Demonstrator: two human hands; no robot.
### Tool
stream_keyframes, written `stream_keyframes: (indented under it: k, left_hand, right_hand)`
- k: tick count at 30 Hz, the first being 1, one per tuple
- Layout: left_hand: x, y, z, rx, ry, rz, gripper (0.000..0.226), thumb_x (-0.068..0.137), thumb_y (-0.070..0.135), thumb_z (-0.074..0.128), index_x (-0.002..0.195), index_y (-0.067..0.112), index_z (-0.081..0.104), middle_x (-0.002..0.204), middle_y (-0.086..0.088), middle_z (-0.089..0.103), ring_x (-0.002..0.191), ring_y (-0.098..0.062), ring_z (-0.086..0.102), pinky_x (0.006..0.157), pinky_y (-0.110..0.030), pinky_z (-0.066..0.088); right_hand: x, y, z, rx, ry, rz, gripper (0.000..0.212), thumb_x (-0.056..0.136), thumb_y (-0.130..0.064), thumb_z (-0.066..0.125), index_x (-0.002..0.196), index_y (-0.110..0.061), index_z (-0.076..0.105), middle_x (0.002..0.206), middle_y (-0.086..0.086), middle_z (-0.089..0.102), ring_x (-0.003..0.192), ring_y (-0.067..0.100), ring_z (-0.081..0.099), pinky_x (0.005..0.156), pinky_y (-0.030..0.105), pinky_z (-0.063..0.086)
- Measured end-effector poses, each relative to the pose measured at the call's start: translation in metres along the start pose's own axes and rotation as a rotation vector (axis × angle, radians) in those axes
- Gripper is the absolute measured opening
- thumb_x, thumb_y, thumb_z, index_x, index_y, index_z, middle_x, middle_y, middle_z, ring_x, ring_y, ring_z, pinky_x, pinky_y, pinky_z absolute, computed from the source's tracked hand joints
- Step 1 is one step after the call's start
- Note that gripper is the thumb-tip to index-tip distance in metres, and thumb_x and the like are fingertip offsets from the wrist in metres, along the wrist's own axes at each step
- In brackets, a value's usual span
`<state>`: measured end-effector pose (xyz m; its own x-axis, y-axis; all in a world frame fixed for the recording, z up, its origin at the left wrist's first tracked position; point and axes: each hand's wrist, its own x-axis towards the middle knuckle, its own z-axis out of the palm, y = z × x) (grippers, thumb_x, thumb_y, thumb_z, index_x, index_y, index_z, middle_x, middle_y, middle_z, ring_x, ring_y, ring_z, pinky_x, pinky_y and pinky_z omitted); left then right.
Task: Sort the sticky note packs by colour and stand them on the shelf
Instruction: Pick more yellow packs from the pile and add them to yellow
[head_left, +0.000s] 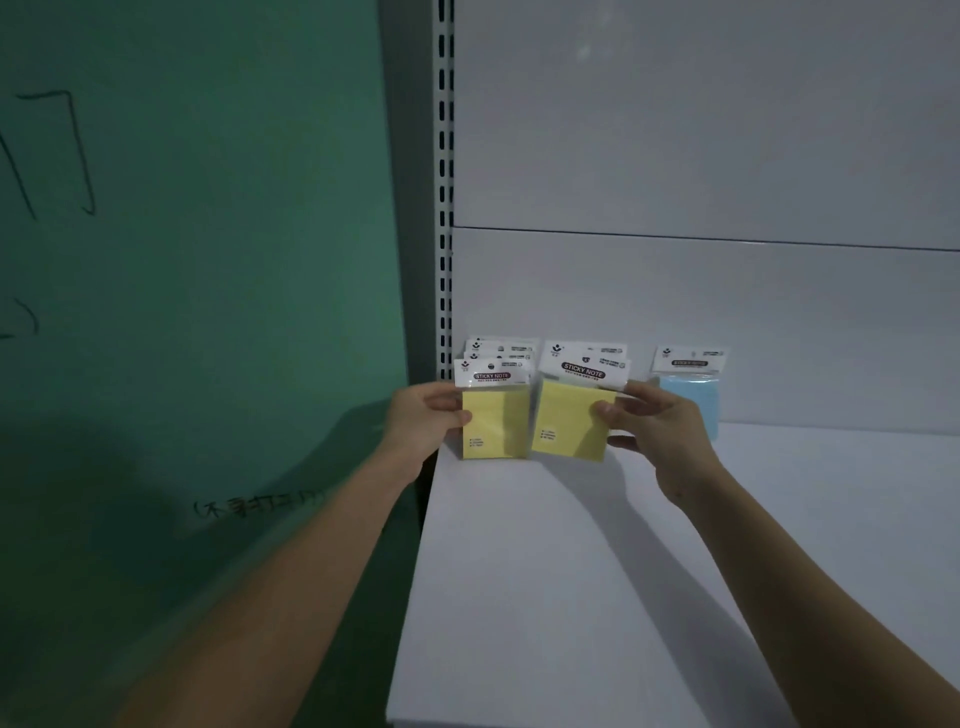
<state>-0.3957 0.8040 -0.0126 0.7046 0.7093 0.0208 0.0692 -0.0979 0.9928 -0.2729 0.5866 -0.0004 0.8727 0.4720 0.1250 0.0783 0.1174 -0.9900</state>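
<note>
A row of yellow sticky note packs (496, 423) stands upright at the far left of the white shelf (571, 571), several white header cards showing behind the front one. My left hand (423, 423) grips the left edge of that front pack. My right hand (657, 431) holds a second yellow pack (569, 421) by its right edge, tilted slightly, just right of the row and touching or nearly touching the shelf. A blue pack (693, 395) stands upright against the back panel, partly hidden behind my right hand.
A slotted metal upright (444, 182) bounds the shelf on the left, with a green wall (197, 260) bearing handwriting beyond it. The grey back panel (701, 156) rises behind the packs. The shelf board extends toward me and to the right.
</note>
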Motion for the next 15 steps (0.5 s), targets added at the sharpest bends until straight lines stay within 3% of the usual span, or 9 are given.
stream_keyframes:
  k: [6, 10, 15]
  left_hand:
    - [0.003, -0.006, 0.007, 0.088, 0.102, 0.07, 0.039, 0.073, -0.007, 0.075, 0.109, 0.005, 0.067, 0.087, -0.001, 0.068, 0.082, -0.016, 0.066, 0.083, -0.034, 0.057]
    - [0.004, -0.006, 0.007, 0.139, 0.136, 0.109, 0.037, 0.073, -0.001, 0.077, 0.106, 0.012, 0.068, 0.088, -0.001, 0.068, 0.077, -0.009, 0.064, 0.073, -0.022, 0.054]
    - [0.001, -0.007, 0.01, 0.096, 0.122, 0.1, 0.036, 0.078, -0.004, 0.072, 0.112, 0.007, 0.066, 0.09, -0.005, 0.07, 0.084, -0.02, 0.068, 0.074, -0.034, 0.059]
  right_hand:
    - [0.008, 0.004, 0.014, -0.101, -0.068, 0.003, 0.024, 0.079, 0.004, 0.073, 0.091, -0.015, 0.065, 0.083, 0.008, 0.074, 0.074, 0.019, 0.07, 0.073, 0.035, 0.06]
    - [0.009, 0.011, 0.031, -0.171, -0.119, -0.01, 0.019, 0.078, 0.004, 0.074, 0.085, -0.012, 0.065, 0.088, 0.015, 0.067, 0.074, 0.025, 0.066, 0.068, 0.035, 0.06]
    - [0.013, 0.018, 0.054, -0.292, -0.132, -0.046, 0.016, 0.077, 0.001, 0.075, 0.091, -0.006, 0.07, 0.087, 0.014, 0.066, 0.069, 0.024, 0.066, 0.055, 0.024, 0.054]
